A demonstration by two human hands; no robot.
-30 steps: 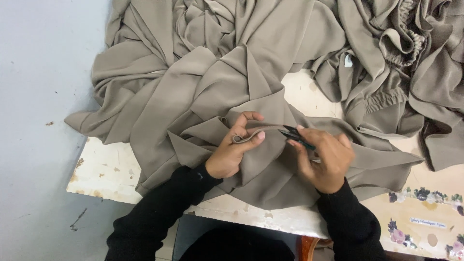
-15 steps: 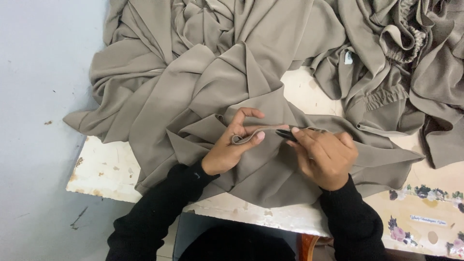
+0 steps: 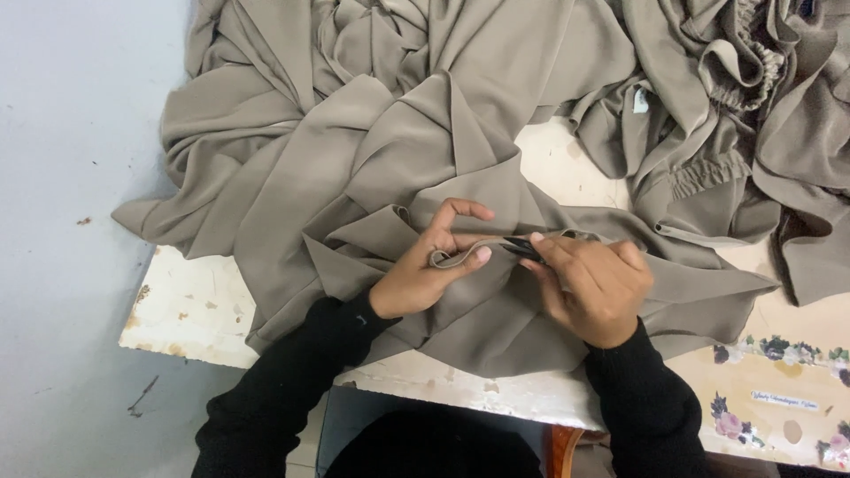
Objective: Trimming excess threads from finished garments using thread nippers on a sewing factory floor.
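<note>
Nearest us, our left hand (image 3: 423,270) pinches a narrow folded strip (image 3: 469,252) of the taupe cloth (image 3: 372,150), while our right hand (image 3: 591,285) is closed around small dark scissors (image 3: 524,249) touching that strip. The cloth spreads beyond across the worn white table (image 3: 186,305) toward a gathered waistband (image 3: 748,75).

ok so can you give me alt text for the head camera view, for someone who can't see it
Seen from above, a person's left hand pinches a narrow strip of taupe fabric while the right hand holds a small dark tool against it. The fabric lies heaped across a worn white table, and both arms wear black sleeves.
</note>
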